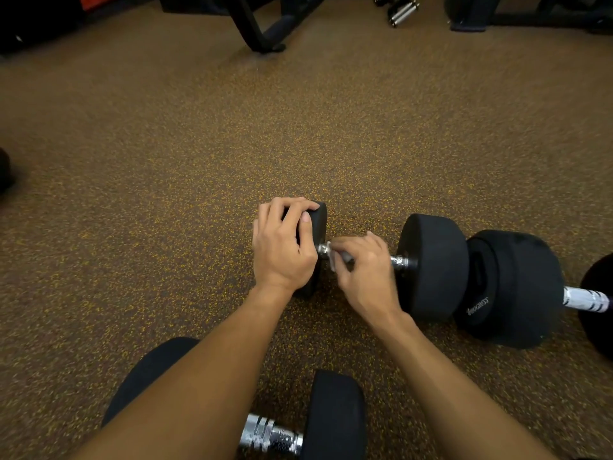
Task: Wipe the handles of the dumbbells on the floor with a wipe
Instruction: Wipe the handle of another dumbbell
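A black dumbbell (431, 263) lies on the speckled floor in the middle of the view. My left hand (285, 247) grips its left head from above. My right hand (361, 270) is closed around the chrome handle (399, 261) with a white wipe (332, 257) pinched against the bar near the left head. A second dumbbell (510, 287) lies to the right, touching the first one's right head, its chrome handle (585, 298) showing. A third dumbbell (331, 419) lies near the bottom edge, partly hidden by my left forearm, with its handle (270, 434) showing.
A black bench frame (262, 31) stands at the back centre. Small chrome dumbbells (398, 9) lie at the top right, beside more dark equipment (530, 14). A dark object (5, 174) sits at the left edge. Open floor (166, 144) stretches ahead of the dumbbells.
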`<state>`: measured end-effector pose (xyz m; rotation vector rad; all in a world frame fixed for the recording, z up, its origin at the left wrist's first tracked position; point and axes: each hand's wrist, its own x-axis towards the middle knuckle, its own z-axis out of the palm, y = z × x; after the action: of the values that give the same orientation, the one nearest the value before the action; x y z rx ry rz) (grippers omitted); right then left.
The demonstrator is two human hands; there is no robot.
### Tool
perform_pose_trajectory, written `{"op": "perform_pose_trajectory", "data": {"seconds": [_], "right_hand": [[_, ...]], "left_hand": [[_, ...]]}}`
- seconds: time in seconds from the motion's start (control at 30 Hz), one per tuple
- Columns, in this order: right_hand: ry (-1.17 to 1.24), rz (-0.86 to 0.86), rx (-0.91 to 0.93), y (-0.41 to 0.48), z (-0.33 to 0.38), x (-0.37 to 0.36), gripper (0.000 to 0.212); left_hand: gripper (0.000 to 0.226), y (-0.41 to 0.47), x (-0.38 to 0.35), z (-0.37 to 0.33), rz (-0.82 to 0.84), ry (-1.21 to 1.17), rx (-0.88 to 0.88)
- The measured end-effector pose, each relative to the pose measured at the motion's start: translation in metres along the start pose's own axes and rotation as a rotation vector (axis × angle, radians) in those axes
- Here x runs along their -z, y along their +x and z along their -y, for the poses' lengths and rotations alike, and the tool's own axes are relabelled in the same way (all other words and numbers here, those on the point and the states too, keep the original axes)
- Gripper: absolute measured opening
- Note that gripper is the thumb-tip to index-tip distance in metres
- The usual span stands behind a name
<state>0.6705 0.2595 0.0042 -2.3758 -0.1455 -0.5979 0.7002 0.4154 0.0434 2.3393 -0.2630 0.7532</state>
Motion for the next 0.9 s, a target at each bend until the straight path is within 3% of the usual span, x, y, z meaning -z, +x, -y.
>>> {"op": "perform_pose_trajectory", "data": {"seconds": [0.1,0.27,0.5,0.9], "right_hand": [[-0.026,-0.008,-0.053,0.006,0.000,0.007,0.011],[0.001,0.227,-0.151,0.031,0.018,0.003,0.018],[-0.086,0.320,-0.226,0.035,0.010,0.016,0.023],[-0.217,0.440,-0.179,0.046,0.018,0.017,0.026]], "left_hand": [[0.026,-0.001,0.000,0.001,0.000,-0.001,-0.002],[0.027,-0.001,0.000,0.001,0.009,-0.013,0.005],[0.028,-0.003,0.002,0.001,0.015,-0.008,0.004],[0.028,-0.005,0.002,0.002,0.010,-0.006,-0.001]]}}
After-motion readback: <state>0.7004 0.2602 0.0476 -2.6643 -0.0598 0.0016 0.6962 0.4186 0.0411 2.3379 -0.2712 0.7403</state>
